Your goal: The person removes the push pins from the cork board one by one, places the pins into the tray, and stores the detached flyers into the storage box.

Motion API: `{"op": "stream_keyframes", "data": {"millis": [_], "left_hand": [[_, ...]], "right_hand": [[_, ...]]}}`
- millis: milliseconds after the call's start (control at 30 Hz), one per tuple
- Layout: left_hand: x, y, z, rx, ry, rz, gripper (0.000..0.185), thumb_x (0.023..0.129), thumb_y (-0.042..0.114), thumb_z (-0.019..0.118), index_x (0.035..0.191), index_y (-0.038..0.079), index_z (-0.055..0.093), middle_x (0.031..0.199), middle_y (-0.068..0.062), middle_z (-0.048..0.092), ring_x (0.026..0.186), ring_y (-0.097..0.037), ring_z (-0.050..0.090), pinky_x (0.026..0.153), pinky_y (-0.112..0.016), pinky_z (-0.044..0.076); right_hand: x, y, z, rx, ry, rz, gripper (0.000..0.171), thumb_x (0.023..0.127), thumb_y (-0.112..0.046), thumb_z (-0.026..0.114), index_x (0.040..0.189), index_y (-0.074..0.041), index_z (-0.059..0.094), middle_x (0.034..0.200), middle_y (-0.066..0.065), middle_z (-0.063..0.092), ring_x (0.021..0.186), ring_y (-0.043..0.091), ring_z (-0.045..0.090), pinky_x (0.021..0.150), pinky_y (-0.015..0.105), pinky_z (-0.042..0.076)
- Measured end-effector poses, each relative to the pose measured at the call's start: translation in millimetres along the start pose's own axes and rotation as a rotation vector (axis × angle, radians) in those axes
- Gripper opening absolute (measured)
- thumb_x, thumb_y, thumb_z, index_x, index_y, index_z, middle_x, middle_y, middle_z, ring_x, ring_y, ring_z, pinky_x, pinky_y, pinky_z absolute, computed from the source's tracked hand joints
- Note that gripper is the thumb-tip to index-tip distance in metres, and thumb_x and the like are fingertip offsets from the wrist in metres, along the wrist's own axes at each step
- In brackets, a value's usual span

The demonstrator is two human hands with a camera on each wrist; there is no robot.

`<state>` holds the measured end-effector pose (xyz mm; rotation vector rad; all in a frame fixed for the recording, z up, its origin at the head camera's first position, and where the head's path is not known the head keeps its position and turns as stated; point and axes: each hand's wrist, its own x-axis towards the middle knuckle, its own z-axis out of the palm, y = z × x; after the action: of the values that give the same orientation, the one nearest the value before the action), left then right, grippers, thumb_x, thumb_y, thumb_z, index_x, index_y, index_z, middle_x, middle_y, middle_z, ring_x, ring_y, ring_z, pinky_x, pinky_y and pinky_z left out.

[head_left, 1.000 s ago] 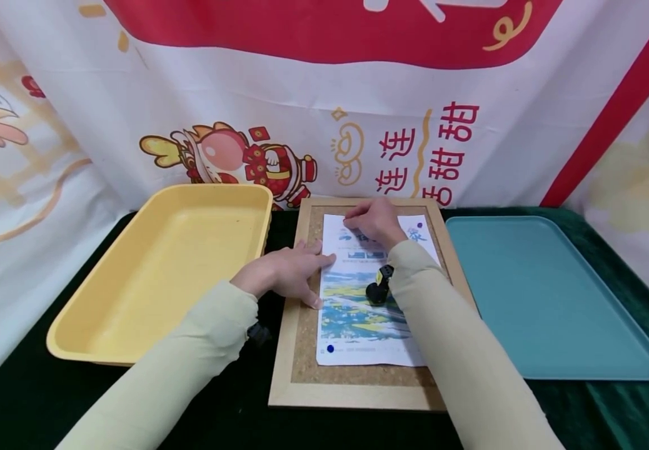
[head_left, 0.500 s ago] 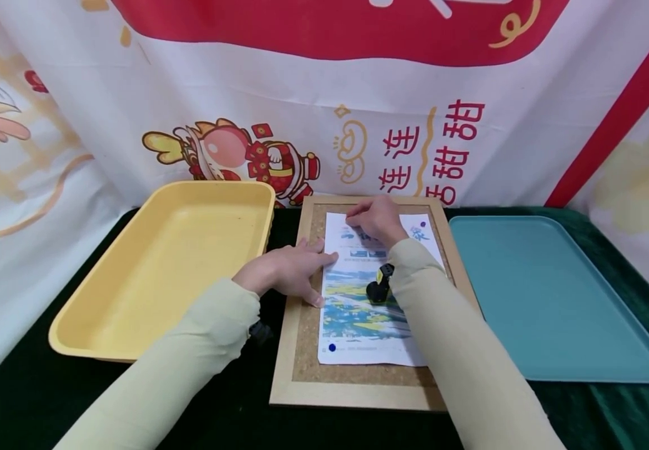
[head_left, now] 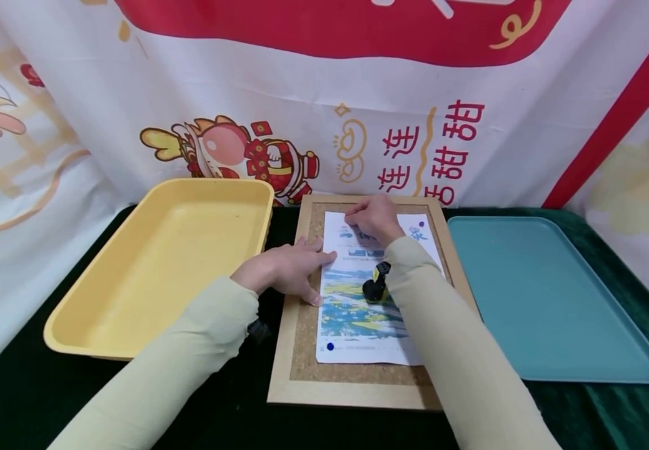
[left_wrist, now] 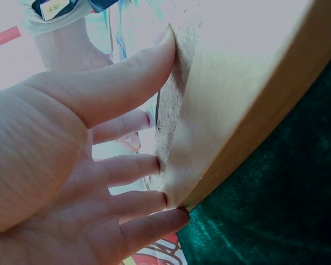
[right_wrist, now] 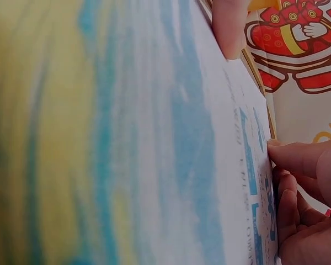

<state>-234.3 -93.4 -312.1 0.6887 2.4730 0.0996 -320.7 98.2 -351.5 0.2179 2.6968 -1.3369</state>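
A wood-framed cork board lies on the green cloth, with a printed paper on it. A blue pin sits at the paper's near left corner and a purple pin at its far right corner. My left hand lies flat with straight fingers on the board's left side, fingertips on the paper's edge; its fingers press the cork. My right hand is at the paper's far left corner, its curled fingers pinching something small that they hide.
A deep yellow tray stands left of the board and a flat teal tray right of it. A printed banner hangs just behind them. A black wrist camera hangs under my right forearm.
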Motion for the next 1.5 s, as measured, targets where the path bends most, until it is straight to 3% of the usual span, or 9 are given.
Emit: {"op": "stream_keyframes", "data": {"millis": [667,1133,1500], "left_hand": [[-3.3,4.6,-3.2,0.008,0.003,0.012,0.092,0.098,0.045,0.075,0.172,0.025,0.022,0.18,-0.012,0.0,0.166,-0.044,-0.002,0.133,-0.059,0.015],[-3.8,4.9,-0.7,-0.01,0.01,-0.018,0.093,0.097,0.046,0.076,0.171,0.026,0.023,0.181,-0.009,0.001,0.167,-0.041,-0.002,0.134,-0.058,0.014],[-3.9,2.4,1.5,-0.016,0.014,-0.01,0.093,0.097,0.045,0.076,0.171,0.025,0.023,0.181,-0.01,0.001,0.167,-0.042,-0.002,0.134,-0.058,0.013]], "right_hand": [[-2,-3,-5,-0.004,-0.024,0.046,0.015,0.102,-0.022,0.073,0.104,-0.011,0.082,0.118,0.008,0.072,0.111,0.024,0.062,0.105,0.044,0.047],[2,0,-4,0.024,-0.054,0.068,0.013,0.101,-0.023,0.073,0.103,-0.013,0.081,0.124,0.006,0.071,0.119,0.024,0.06,0.113,0.047,0.044],[0,5,-11,0.083,-0.14,0.006,0.016,0.104,-0.023,0.068,0.113,-0.012,0.074,0.129,0.008,0.066,0.123,0.026,0.057,0.115,0.049,0.042]]}}
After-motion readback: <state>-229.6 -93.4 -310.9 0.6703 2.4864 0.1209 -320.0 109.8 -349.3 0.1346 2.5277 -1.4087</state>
